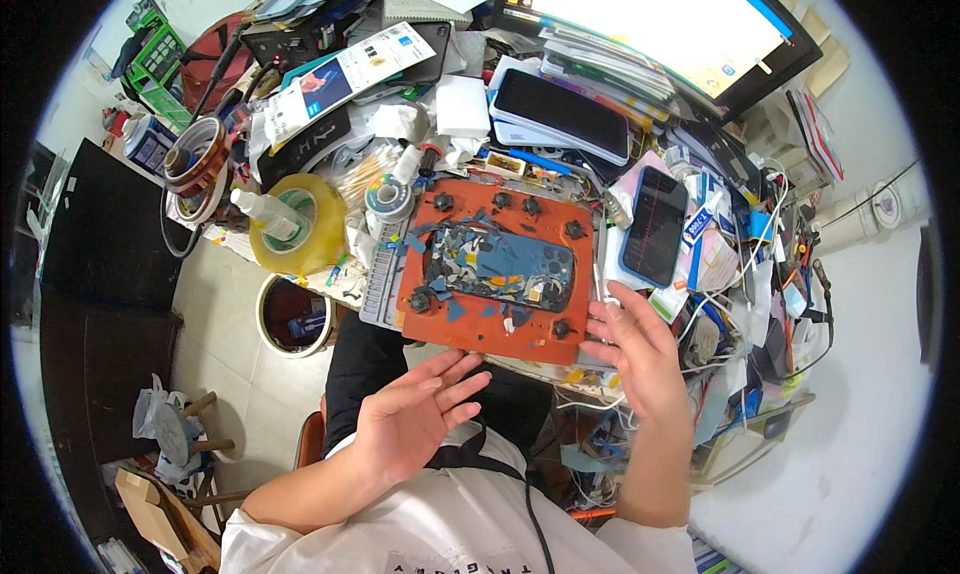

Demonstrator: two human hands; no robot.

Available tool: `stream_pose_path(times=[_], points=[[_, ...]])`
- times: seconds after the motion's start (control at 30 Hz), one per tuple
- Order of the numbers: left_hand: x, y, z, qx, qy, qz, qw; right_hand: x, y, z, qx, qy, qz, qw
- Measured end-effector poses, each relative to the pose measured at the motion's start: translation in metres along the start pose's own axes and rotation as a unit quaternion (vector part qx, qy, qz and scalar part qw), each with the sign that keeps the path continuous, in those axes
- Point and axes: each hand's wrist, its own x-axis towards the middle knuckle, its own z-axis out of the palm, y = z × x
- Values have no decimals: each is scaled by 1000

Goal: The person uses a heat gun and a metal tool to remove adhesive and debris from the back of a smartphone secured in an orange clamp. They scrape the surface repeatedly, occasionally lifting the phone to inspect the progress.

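Observation:
A smartphone [515, 265] with a badly shattered blue back lies on an orange-red work plate [470, 336]. Its left half shows bare, broken parts, while a larger blue piece of back remains by the camera corner at right. Blue and black shards [458, 310] are scattered around it. Several black knobs [561, 328] stand on the plate. My left hand [420, 409] is open, palm up, just in front of the plate's near edge, holding nothing. At the plate's right front corner, my right hand [635, 346] is open with fingers apart; whether its fingertips touch the plate I cannot tell.
Right of the plate lies a dark phone [655, 226] among cables and tools. Behind stand a phone on a box [562, 112] and a monitor [670, 24]. At left are a solder spool [388, 198], a large tape roll [318, 232] and a bottle [268, 214]. A bin [293, 340] is below.

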Motion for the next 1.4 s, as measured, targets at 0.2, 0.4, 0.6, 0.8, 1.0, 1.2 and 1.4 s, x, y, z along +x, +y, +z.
stream_pose_path(times=[0.2, 0.4, 0.6, 0.8, 1.0, 1.2, 1.4], points=[[9, 13, -21, 22, -36, -42, 998, -1, -8, 14, -6, 19, 41, 999], [29, 17, -35, 126, -63, -23, 990, -2, 1, 13, 12, 5, 74, 997], [43, 33, -40, 184, -52, -78, 978, -7, 5, 20, 31, -7, 99, 995], [43, 24, -44, 167, -85, -9, 982, -10, 11, 41, 57, -72, 114, 989], [44, 20, -60, 185, -146, 41, 971, -9, 23, 46, -30, -93, 78, 992], [35, 28, -74, 240, -175, 54, 953, -19, 41, 31, -25, -125, 51, 991], [-2, 41, -95, 283, -211, 107, 929, -36, 62, 22, 214, -264, 12, 940]])
